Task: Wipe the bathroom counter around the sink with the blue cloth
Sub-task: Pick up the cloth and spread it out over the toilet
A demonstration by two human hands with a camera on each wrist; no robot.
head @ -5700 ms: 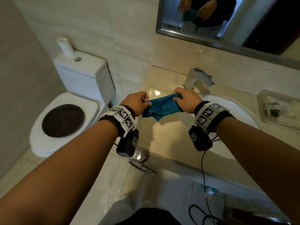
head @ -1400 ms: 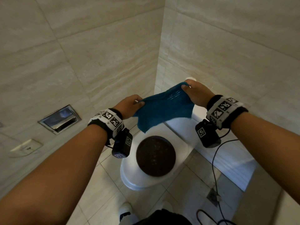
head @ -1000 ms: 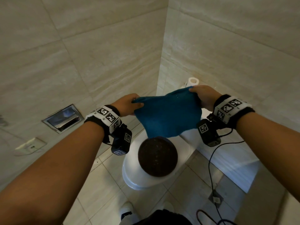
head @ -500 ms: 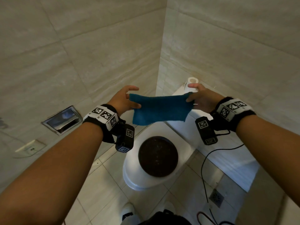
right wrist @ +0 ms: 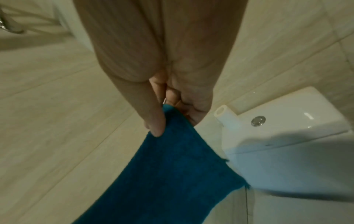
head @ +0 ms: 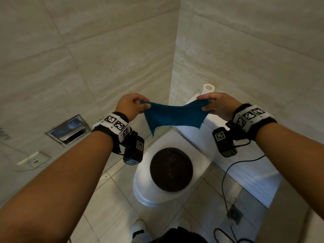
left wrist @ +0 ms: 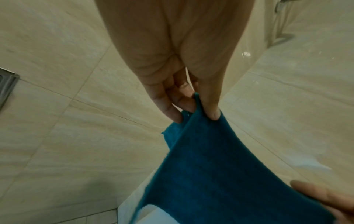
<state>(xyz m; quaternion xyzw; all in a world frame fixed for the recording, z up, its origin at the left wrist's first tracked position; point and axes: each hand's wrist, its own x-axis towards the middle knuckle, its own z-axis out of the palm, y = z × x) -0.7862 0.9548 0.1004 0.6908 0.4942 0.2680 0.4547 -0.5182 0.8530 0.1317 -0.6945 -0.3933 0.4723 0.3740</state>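
Observation:
The blue cloth [head: 174,116] hangs stretched in the air between both hands, above the toilet. My left hand [head: 138,105] pinches its left corner between thumb and fingers; the left wrist view shows that pinch on the blue cloth [left wrist: 220,174] by my left hand [left wrist: 199,112]. My right hand [head: 206,103] pinches the right corner, and in the right wrist view the thumb of my right hand [right wrist: 168,119] presses the blue cloth [right wrist: 172,174] against curled fingers. The cloth sags in the middle, with a loose corner pointing down. Sink and counter are out of view.
A white toilet [head: 142,192] with a dark round lid [head: 171,168] stands below the hands, its tank [head: 245,165] to the right with a paper roll [head: 208,88] on top. Tiled walls meet in a corner ahead. A metal wall fitting [head: 67,130] is at left. A cable [head: 226,181] trails to the floor.
Since the sink view I have turned to face the toilet corner. The cloth has been unfolded and re-gripped; both hands now pinch its corners and pull it taut.

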